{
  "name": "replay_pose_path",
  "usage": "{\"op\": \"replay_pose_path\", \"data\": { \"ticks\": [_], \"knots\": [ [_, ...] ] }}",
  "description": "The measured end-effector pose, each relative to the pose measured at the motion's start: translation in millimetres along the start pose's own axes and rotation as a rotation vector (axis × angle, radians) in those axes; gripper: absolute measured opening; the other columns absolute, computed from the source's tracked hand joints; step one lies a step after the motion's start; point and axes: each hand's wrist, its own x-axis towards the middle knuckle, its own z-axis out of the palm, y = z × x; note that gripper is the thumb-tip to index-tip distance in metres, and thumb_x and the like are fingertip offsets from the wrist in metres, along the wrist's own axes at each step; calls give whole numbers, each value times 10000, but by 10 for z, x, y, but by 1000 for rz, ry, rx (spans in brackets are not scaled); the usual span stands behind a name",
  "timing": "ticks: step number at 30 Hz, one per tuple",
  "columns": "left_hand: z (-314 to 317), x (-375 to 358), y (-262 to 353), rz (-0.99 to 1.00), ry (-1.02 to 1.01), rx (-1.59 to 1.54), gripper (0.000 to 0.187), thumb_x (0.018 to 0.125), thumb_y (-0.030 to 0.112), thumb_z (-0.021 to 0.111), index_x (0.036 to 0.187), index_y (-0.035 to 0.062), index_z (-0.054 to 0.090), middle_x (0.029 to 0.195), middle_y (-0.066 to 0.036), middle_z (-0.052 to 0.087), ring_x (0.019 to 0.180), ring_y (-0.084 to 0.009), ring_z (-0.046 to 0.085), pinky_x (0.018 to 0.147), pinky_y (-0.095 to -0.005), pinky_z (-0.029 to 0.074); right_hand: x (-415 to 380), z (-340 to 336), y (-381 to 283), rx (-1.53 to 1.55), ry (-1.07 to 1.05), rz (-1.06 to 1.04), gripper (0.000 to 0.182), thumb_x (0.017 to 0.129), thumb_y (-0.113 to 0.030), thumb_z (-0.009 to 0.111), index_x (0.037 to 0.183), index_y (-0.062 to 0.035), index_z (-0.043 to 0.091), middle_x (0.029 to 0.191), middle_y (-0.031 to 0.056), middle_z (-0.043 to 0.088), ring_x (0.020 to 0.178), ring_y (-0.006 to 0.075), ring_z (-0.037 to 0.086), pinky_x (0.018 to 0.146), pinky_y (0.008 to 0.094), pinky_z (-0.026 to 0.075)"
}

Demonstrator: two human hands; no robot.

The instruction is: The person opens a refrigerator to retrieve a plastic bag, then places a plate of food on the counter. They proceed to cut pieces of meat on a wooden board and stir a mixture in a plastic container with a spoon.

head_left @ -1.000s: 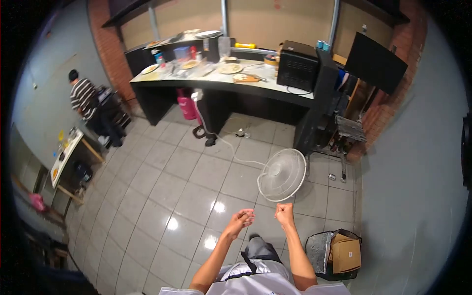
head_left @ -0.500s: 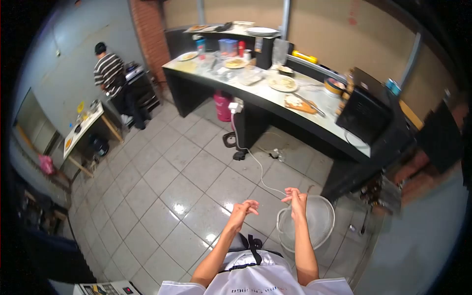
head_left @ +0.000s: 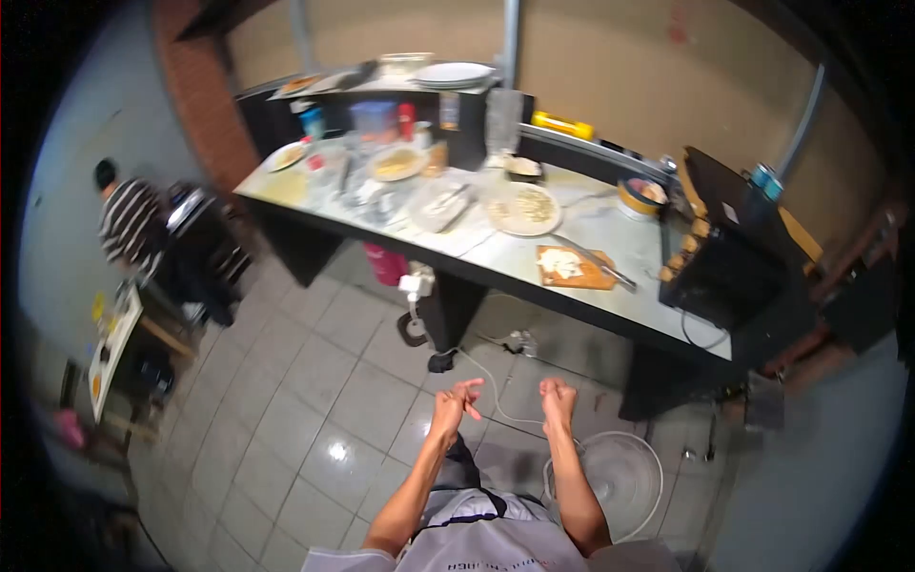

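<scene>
Both my hands are raised in front of me above the tiled floor, holding nothing. My left hand (head_left: 456, 400) has its fingers loosely spread and pointing toward the right one. My right hand (head_left: 558, 398) is curled into a fist, a short gap away. Just below the right hand a white floor fan (head_left: 620, 477) lies on the tiles, and its white cable (head_left: 486, 377) runs past my hands toward the counter. The long black counter (head_left: 534, 276) stands ahead of me with a wooden cutting board (head_left: 572, 268) and a plate of food (head_left: 522, 209) on it.
A black oven (head_left: 729, 257) sits at the counter's right end. Several plates and containers crowd the left end (head_left: 381, 172). A pink gas cylinder (head_left: 386, 264) stands under the counter. A person in a striped shirt (head_left: 129, 221) works at the far left beside a small table (head_left: 110, 338).
The view has moved closer to the counter and turned; the fan now lies lower, beneath my right arm. My right hand has closed into a fist, and the left fingers remain loosely spread.
</scene>
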Motion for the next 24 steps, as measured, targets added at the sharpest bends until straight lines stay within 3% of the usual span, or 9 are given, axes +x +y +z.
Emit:
{"op": "replay_pose_path", "data": {
  "ticks": [4,6,9,12,14,15,18,19,24],
  "knots": [
    [244,756,351,81,-54,16,330,891,111,400,795,-97,638,1038,-169,646,764,-169,578,604,-239,483,176,68,-365,131,93,-5,231,878,-57,490,678,27,570,757,33,566,555,86,478,498,246,369],
    [304,1105,369,105,-84,-65,307,825,4,385,571,-55,547,1132,-152,622,751,-157,571,625,-263,482,295,51,-278,87,29,-239,265,903,-73,487,667,12,572,806,34,589,656,90,520,607,242,404],
    [420,1353,381,160,-96,-112,313,882,89,404,697,-58,610,1030,-181,644,745,-156,552,613,-229,465,340,28,-389,71,105,-95,262,947,-132,492,744,-3,597,795,40,608,751,98,561,693,238,432],
    [450,1560,248,-36,-175,-79,347,879,80,376,614,-30,572,1071,-173,636,767,-167,554,687,-278,471,449,-33,-388,66,139,-133,196,961,-123,482,885,1,614,795,49,629,705,102,578,692,239,447],
    [462,1650,288,-121,-321,-41,371,895,97,374,616,-34,582,1076,-168,635,796,-175,560,735,-298,466,533,-9,-547,121,135,-136,181,954,-76,469,1017,28,603,769,57,622,644,101,579,682,241,452],
    [445,1682,317,-202,-463,3,396,911,113,371,619,-37,592,1080,-164,634,826,-182,566,784,-318,460,622,-21,-537,106,151,-96,223,939,-42,466,1108,46,581,718,59,614,568,87,562,580,218,440],
    [522,1783,454,-229,-594,97,441,955,203,399,680,-43,641,1048,-158,640,887,-189,574,833,-326,450,805,37,-742,96,153,-75,254,925,-14,459,1137,83,559,707,56,590,602,95,572,496,201,418],
    [535,1853,517,-233,-649,109,446,969,291,436,806,-51,670,1034,-142,642,925,-200,576,861,-319,443,917,71,-793,111,164,-75,243,892,13,468,1102,73,576,661,81,598,517,85,541,414,194,375],
    [569,2196,732,-159,-626,198,337,980,231,439,1016,-30,649,991,-85,654,906,-140,572,879,-292,449,1673,61,-959,51,92,-46,211,829,56,471,1005,59,587,691,136,616,391,92,476,339,222,361]
  ]
}}
